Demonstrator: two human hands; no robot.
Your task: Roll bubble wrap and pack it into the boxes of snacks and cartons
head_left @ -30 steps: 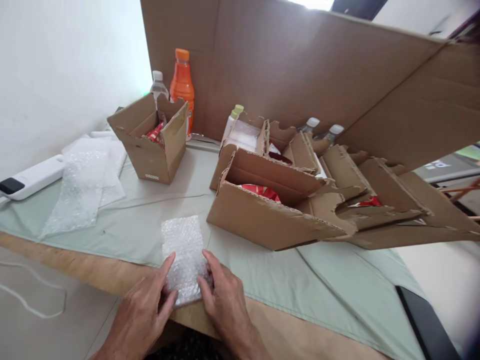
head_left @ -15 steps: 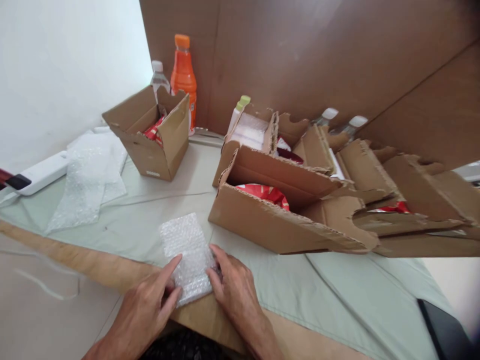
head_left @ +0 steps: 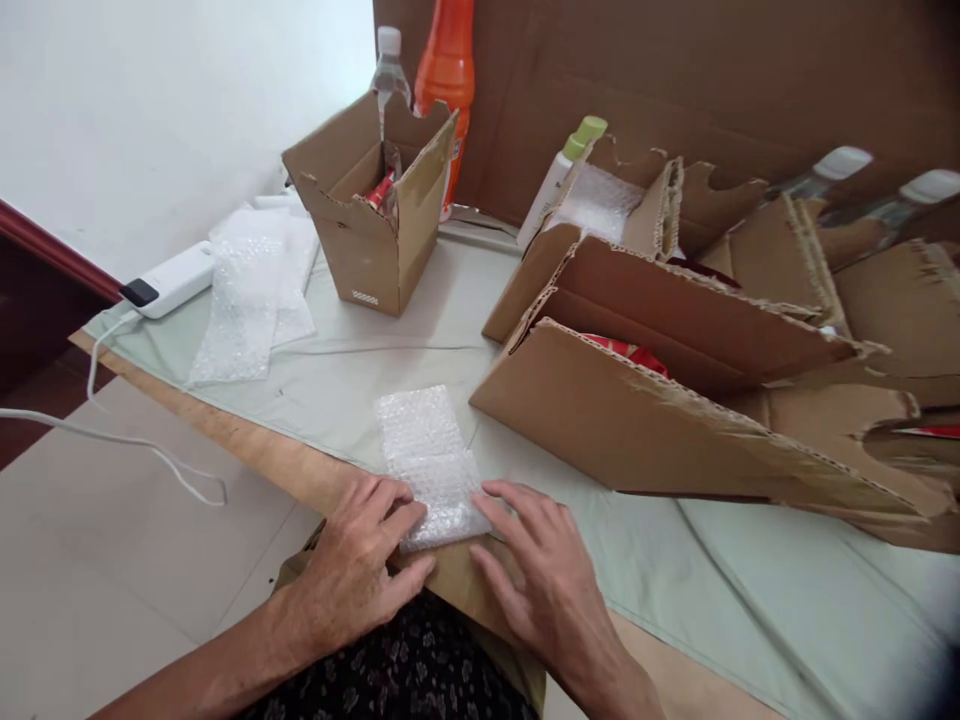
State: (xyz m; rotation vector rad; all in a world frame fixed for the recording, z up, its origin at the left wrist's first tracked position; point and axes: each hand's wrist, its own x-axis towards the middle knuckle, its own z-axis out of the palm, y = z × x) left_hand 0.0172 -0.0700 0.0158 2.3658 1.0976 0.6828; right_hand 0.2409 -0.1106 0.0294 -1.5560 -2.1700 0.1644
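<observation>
A folded piece of bubble wrap lies flat near the table's front edge, its near part looking thicker than its far part. On its left side rest the fingertips of my left hand, with the thumb spread away below. My right hand is at the opposite side, its fingers apart and the index fingertip at the wrap's right edge. Neither hand grips anything. Whether something lies inside the wrap cannot be made out.
More bubble wrap sheets lie at the left beside a white device with a cable. A small cardboard box stands at the back, an orange bottle behind it. Larger open cardboard boxes fill the right.
The view has shifted, so things appear elsewhere in the picture. Both thumbs have come off the bubble wrap toward me, and my fingers are more spread.
</observation>
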